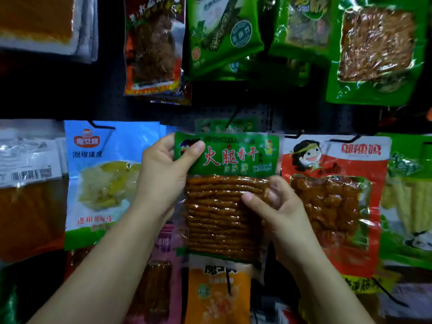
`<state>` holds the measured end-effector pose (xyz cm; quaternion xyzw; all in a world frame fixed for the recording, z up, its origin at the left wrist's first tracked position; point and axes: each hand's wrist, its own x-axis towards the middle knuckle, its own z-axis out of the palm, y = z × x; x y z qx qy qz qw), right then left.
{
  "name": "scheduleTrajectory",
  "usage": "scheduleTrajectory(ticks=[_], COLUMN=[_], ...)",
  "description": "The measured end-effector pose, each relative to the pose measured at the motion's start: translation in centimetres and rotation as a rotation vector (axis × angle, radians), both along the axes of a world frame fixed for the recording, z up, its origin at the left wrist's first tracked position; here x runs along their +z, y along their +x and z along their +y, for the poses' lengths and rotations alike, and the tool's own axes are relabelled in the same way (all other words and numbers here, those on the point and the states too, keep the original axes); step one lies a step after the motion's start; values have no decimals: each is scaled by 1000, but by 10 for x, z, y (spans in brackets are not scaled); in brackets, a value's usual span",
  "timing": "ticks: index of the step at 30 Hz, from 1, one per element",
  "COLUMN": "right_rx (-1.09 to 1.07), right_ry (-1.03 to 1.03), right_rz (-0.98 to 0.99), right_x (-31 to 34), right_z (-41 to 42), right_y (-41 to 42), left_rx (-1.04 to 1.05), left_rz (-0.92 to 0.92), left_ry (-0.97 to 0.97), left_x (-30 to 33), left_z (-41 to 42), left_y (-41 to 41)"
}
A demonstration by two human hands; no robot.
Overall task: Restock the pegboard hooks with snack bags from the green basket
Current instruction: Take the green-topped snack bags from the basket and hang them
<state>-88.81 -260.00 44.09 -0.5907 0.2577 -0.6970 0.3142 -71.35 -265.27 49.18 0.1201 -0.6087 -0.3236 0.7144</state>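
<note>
I hold a snack bag [224, 202] with a green header, red lettering and brown dried-tofu strips up in front of the black pegboard [93, 99]. My left hand [163, 174] grips its top left corner, thumb across the header. My right hand [278, 206] grips its right edge halfway down, thumb on the clear window. Just behind its top edge a matching green bag [228, 126] hangs from a black hook [233, 118]. The green basket is not in view.
Bags hang all around: a blue and white bag [102, 178] on the left, a red cartoon bag [332, 197] on the right, an orange bag [217, 298] below, green bags [222, 33] above. Bare black hook tips [392, 298] stick out lower right.
</note>
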Motion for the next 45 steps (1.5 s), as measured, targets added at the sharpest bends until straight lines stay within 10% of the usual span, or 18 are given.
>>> scheduleTrajectory(ticks=[17, 45], right_rx=[-622, -951], right_ry=[-318, -338], right_rz=[68, 428], right_x=[106, 81], right_z=[9, -41], right_y=[2, 3], left_rx=[122, 120], left_rz=[-57, -122], left_ry=[-225, 119], left_x=[76, 38], left_z=[7, -57], left_y=[-17, -23])
